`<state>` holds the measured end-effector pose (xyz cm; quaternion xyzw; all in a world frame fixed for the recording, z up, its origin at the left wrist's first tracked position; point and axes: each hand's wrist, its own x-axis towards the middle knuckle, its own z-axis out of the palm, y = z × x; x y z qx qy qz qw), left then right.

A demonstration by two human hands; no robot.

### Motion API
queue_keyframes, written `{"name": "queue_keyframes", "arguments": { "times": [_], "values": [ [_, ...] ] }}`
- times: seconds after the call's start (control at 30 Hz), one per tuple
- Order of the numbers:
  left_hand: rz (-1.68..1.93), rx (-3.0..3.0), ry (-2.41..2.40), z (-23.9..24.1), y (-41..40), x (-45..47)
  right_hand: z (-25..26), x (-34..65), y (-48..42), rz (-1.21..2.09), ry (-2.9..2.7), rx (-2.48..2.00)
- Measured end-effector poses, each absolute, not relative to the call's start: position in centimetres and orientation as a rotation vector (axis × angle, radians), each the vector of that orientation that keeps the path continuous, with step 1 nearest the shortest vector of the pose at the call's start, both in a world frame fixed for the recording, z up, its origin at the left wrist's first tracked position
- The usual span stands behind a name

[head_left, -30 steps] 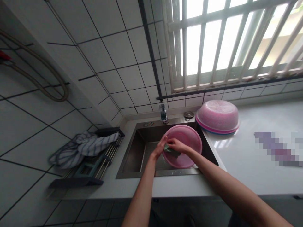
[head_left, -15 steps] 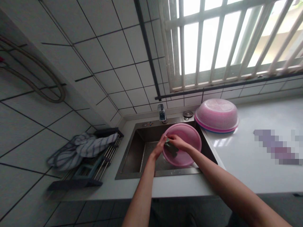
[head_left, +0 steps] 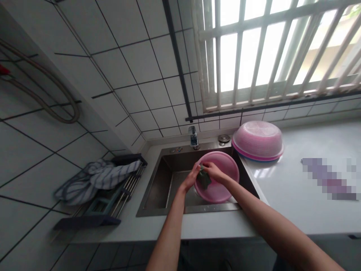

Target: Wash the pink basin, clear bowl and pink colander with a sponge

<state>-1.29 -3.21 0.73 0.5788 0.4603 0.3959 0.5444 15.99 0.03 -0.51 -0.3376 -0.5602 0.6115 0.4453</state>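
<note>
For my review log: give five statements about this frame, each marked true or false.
1. The left hand and right hand both hold a dark green item at the pink bowl. True.
2. That bowl is face down. False: its open side is up.
3. The striped cloth lies left of the sink. True.
4. The pink colander is right of the faucet. True.
5. That colander is inside the bowl. False: it stands on the counter.
</note>
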Motion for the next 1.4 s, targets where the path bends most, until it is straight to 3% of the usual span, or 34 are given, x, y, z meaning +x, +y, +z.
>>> {"name": "queue_keyframes", "arguments": {
  "times": [0.17,0.4,0.63,0.9,1.2,1.4],
  "values": [
    [0.955,1.364,1.057,0.5,-3.1,-0.6,-0.7,19.3,2.9,1.348,-0.85,-0.988],
    [0.865,1.351,1.081,-0.2,-3.1,-1.1,-0.7,16.4,0.1,1.567,-1.38,-0.756],
    [0.846,1.427,1.09,-0.1,-3.2,-0.6,-0.5,19.6,3.1,1.387,-0.793,-0.956],
    [0.865,1.444,1.069,0.4,-3.6,-1.0,-0.6,16.5,0.2,1.603,-1.419,-0.783],
    [0.914,1.404,1.006,1.6,-3.7,-0.5,-0.6,19.7,2.9,1.434,-0.921,-0.946],
    [1.054,1.117,1.06,2.1,-3.8,-1.9,-0.9,17.3,0.8,1.571,-1.436,-0.814]
  ]
}}
